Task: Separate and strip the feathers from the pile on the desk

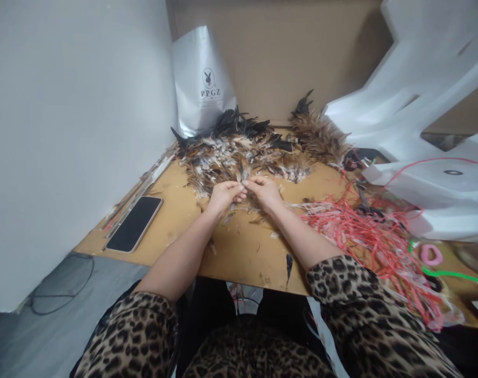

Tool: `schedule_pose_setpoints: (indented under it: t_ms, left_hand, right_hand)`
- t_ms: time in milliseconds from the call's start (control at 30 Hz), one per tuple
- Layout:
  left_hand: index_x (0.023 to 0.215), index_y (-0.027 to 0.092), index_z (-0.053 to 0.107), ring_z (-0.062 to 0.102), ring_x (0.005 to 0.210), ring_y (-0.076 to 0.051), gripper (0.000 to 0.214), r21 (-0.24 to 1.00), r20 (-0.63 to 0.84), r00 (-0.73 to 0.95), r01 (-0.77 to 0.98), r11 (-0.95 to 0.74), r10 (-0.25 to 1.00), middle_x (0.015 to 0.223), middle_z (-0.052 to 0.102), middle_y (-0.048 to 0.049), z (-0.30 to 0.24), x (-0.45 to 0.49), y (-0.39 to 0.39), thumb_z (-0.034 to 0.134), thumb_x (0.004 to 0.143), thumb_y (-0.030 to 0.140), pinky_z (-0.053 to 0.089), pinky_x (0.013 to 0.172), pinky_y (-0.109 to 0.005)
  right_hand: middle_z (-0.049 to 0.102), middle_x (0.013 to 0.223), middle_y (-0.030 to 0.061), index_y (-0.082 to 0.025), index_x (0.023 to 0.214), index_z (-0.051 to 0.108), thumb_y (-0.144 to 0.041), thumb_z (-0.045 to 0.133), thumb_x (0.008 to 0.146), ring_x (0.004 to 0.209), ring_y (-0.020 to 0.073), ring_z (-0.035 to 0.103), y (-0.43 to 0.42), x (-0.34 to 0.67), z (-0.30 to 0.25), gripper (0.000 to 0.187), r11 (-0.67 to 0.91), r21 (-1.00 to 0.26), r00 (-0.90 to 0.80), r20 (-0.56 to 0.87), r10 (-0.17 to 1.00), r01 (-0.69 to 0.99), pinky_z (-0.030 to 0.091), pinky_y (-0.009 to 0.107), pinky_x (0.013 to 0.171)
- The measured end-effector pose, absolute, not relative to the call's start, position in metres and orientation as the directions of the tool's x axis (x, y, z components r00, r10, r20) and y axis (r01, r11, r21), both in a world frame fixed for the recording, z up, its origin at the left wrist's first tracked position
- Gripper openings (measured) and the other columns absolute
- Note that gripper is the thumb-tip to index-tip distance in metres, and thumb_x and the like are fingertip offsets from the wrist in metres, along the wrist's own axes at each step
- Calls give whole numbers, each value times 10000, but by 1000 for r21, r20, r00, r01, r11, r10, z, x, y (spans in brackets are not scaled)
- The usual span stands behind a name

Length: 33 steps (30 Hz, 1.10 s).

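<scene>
A large pile of brown, black and whitish feathers (239, 149) covers the back middle of the table. At its near edge, my left hand (225, 197) and my right hand (264, 191) meet with their fingertips almost touching. Both hands are closed in a pinch, on what looks like a small brown feather (244, 172) rising between the fingertips. Its base is hidden by the fingers. Loose feather bits lie on the table under and around my hands.
A phone (134, 224) lies at the left. Behind the pile stands a white bag (203, 84). To the right are a bundle of brown feathers (319, 134), tangled red strings (364, 231), scissors (364, 199), a pink ring (431, 254) and white foam pieces (415, 100).
</scene>
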<state>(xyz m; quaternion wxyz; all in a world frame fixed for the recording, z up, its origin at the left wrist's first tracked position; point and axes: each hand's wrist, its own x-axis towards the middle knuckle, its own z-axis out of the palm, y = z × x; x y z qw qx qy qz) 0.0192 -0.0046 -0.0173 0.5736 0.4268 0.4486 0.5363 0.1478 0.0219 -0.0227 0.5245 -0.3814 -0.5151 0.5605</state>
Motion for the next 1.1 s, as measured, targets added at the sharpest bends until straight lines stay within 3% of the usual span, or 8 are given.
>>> schedule_pose_setpoints:
  t_ms: [333,500,767,867,1000,1100]
  left_hand:
    - [743,85,653,599,562,-89,192,976,-97,70,-191,109,993,713,669,-88,-20,16,-3,700,624,228,434,486,-164]
    - [729,84,647,589,540,-85,197,979,-107,37,-170,112,994,676,660,-79,-19,15,-3,711,620,235,446,498,-177]
    - [729,80,648,592,538,-80,202,970,-111,104,-207,131,988,683,658,-81,-21,14,-3,710,632,246,453,496,-164]
    - [762,87,647,604,564,-79,193,944,-133,99,-291,156,986,694,661,-74,-20,12,-2,705,641,226,453,496,-144]
    - [803,80,649,620,606,-84,170,886,-156,104,-425,186,982,710,667,-78,-17,8,-1,683,659,165,475,538,-140]
    - [817,79,652,617,621,-81,168,861,-162,122,-468,200,979,790,680,-98,-16,6,-1,675,665,148,494,580,-161]
  right_hand:
    - [514,492,-46,-183,570,579,-370,730,540,457,72,402,26,152,-25,243,41,-987,-181,70,981,-158,290,213,449]
    - [472,456,-60,-182,579,557,-361,736,541,428,63,365,25,152,-21,256,20,-959,-149,64,987,-282,263,214,439]
    - [528,536,-47,-176,605,587,-346,735,549,489,66,426,27,151,-26,232,56,-967,-153,97,983,-249,336,218,507]
    - [590,648,-25,-190,709,625,-336,722,569,571,87,498,26,151,-24,224,86,-963,-182,136,974,-256,394,237,586]
    - [617,764,5,-205,846,632,-316,708,589,675,125,539,23,153,-20,290,265,-962,-242,272,931,-64,422,275,676]
    - [610,801,17,-222,903,620,-297,664,648,703,143,526,18,156,-17,270,503,-844,-298,440,847,185,405,283,694]
